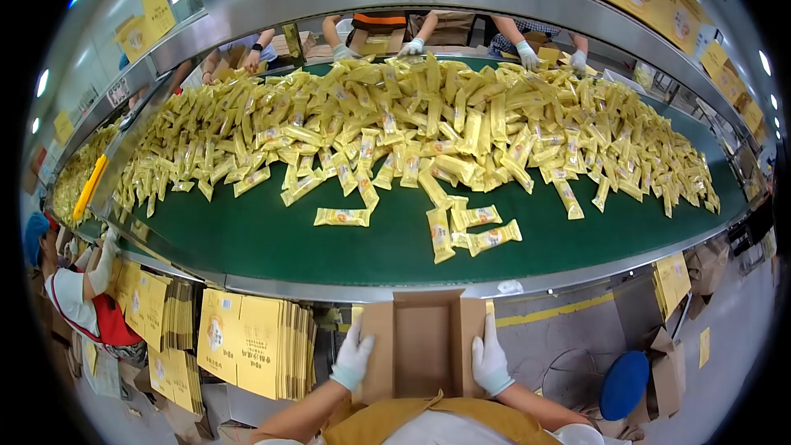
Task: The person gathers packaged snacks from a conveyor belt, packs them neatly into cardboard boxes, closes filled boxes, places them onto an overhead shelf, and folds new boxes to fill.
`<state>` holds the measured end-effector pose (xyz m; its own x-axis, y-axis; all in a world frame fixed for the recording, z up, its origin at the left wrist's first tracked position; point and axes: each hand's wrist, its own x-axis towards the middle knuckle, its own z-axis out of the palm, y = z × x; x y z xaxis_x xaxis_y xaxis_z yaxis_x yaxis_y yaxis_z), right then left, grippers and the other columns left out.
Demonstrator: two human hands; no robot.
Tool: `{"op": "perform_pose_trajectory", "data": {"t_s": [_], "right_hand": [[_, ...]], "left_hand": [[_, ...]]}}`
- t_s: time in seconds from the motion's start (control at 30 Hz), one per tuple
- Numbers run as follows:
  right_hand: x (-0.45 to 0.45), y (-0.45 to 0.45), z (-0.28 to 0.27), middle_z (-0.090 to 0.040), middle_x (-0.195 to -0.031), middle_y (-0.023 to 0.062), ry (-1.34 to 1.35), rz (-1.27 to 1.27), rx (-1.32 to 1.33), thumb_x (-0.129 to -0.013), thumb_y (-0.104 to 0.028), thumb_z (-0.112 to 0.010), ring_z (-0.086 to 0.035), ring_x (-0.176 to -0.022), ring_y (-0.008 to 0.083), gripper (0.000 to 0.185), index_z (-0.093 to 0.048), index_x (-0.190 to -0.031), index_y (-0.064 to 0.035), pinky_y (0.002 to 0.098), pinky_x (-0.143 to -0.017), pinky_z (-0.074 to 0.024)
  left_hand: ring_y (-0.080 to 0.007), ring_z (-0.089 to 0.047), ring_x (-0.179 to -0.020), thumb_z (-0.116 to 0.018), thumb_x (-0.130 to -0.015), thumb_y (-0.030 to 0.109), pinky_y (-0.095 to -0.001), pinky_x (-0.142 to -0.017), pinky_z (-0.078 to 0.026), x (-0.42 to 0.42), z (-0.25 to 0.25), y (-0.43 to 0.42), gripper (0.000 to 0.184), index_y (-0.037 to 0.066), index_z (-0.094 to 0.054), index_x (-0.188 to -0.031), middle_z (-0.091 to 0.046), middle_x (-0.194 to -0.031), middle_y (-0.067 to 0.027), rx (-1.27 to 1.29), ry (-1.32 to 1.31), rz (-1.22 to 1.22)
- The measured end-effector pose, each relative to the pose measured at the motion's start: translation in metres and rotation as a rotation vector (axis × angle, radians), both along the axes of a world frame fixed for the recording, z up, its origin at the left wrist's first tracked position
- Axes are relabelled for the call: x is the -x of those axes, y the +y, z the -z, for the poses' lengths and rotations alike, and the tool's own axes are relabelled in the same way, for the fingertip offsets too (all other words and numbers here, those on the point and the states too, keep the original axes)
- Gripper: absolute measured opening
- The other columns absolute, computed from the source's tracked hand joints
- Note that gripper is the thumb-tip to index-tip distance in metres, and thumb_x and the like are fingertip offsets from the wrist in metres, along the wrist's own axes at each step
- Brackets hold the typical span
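An open, empty cardboard box [427,346] is held upright between my two gloved hands, below the near edge of the conveyor. My left hand [354,356] grips its left side, and my right hand [491,358] grips the right side. Beyond the box, a green conveyor belt [247,247] carries a large heap of yellow wrapped packets [404,124]. Several loose packets lie nearer to me, among them one flat packet [342,217] and one upright packet [440,236].
Stacks of flattened yellow cartons [247,342] stand at the left. A co-worker in a red apron [111,321] is at the far left. Across the belt are other people's gloved hands [527,55]. A blue stool [624,386] stands at the lower right. A metal rail [461,2] spans above.
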<state>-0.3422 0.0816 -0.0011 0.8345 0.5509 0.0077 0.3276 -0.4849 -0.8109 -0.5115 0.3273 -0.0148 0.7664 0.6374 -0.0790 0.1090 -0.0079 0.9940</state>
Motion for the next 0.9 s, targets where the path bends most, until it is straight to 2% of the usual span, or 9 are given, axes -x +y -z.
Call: {"op": "perform_pose_trajectory", "data": {"t_s": [0.03,0.1,0.2,0.3,0.43,0.53,0.63,0.73,0.9], "right_hand": [[-0.002,0.006,0.022,-0.05,-0.135,0.0377,-0.168,-0.017,-0.076,-0.097,-0.019,-0.054,-0.053,-0.12,0.0507,0.057,-0.04,-0.148,0.0037,0.055,-0.097,-0.044],[-0.023,0.022,0.01,-0.051,-0.133,0.0351,-0.37,-0.068,0.081,-0.093,-0.016,-0.057,-0.052,-0.119,0.05,0.051,-0.049,-0.14,0.0022,0.0553,-0.099,-0.043],[-0.091,0.06,-0.031,-0.051,-0.13,0.0271,-0.781,-0.052,0.073,-0.084,-0.01,-0.066,-0.051,-0.116,0.0448,0.042,-0.06,-0.124,-0.0023,0.0541,-0.102,-0.0398],[-0.195,0.098,-0.045,-0.057,-0.128,0.0221,-0.77,-0.061,-0.033,-0.088,-0.009,-0.064,-0.054,-0.118,0.0414,0.037,-0.059,-0.124,-0.0015,0.0493,-0.104,-0.0411],[-0.353,0.137,-0.007,-0.052,-0.137,0.0244,-0.711,0.076,0.109,-0.096,-0.044,-0.058,-0.05,-0.125,0.0427,0.045,-0.062,-0.13,-0.0141,0.053,-0.104,-0.0405],[-0.442,0.166,0.021,-0.036,-0.158,0.0198,-0.254,0.071,0.202,-0.093,-0.07,-0.047,-0.032,-0.147,0.0394,0.064,-0.056,-0.143,-0.0324,0.058,-0.117,-0.0268],[-0.403,0.212,-0.035,-0.017,-0.167,0.0164,-0.097,0.208,0.522,-0.083,-0.083,-0.047,-0.022,-0.15,0.0468,0.074,-0.055,-0.143,-0.0411,0.0713,-0.114,-0.0186],[-0.388,0.221,-0.031,-0.011,-0.168,0.016,-0.196,0.197,0.608,-0.081,-0.085,-0.048,-0.02,-0.149,0.05,0.074,-0.058,-0.14,-0.0415,0.0723,-0.113,-0.0187],[-0.349,0.224,-0.03,-0.044,-0.148,0.0203,-0.275,0.083,0.654,-0.08,-0.081,-0.051,-0.038,-0.138,0.0444,0.078,-0.063,-0.136,-0.0282,0.0667,-0.111,-0.0233]], "left_hand": [[-0.0374,-0.051,-0.132,-0.058,-0.1,0.02,-0.0398,-0.11,-0.041,-0.006,-0.009,-0.007,0.069,-0.006,-0.025,-0.154,-0.051,-0.144,-0.0243,-0.143,0.39,-0.002],[-0.0433,-0.047,-0.132,-0.06,-0.096,0.014,-0.0455,-0.111,-0.039,-0.017,0.063,-0.022,0.068,-0.005,-0.028,-0.153,-0.048,-0.146,-0.0262,-0.561,0.272,-0.004],[-0.0453,-0.049,-0.126,-0.064,-0.088,0.009,-0.0511,-0.107,-0.04,-0.073,0.005,0.026,0.062,-0.003,-0.043,-0.145,-0.052,-0.139,-0.0249,-0.997,0.205,-0.114],[-0.044,-0.048,-0.128,-0.07,-0.086,0.018,-0.0527,-0.107,-0.038,-0.128,-0.017,0.111,0.061,0.004,-0.051,-0.142,-0.053,-0.137,-0.0234,-1.234,0.161,-0.279],[-0.0412,-0.042,-0.137,-0.072,-0.086,0.037,-0.0549,-0.111,-0.033,-0.209,-0.019,0.235,0.067,0.019,-0.051,-0.146,-0.047,-0.148,-0.0209,-1.001,0.201,-0.213],[-0.0404,-0.036,-0.144,-0.065,-0.086,0.06,-0.0611,-0.115,-0.028,-0.27,-0.018,0.292,0.073,0.027,-0.048,-0.15,-0.038,-0.158,-0.0191,-0.913,0.553,-0.155],[-0.0386,-0.03,-0.149,-0.062,-0.076,0.077,-0.0761,-0.109,-0.022,-0.317,-0.043,0.273,0.083,0.042,-0.045,-0.149,-0.027,-0.163,-0.0188,-0.815,0.835,-0.135],[-0.0378,-0.036,-0.145,-0.069,-0.07,0.076,-0.0703,-0.111,-0.026,-0.333,-0.032,0.26,0.091,0.036,-0.048,-0.15,-0.028,-0.161,-0.0216,-0.81,0.772,-0.202],[-0.0313,-0.046,-0.136,-0.07,-0.072,0.068,-0.052,-0.111,-0.034,-0.319,-0.02,0.237,0.082,0.021,-0.061,-0.139,-0.041,-0.152,-0.0168,-0.984,0.725,-0.008]]}}
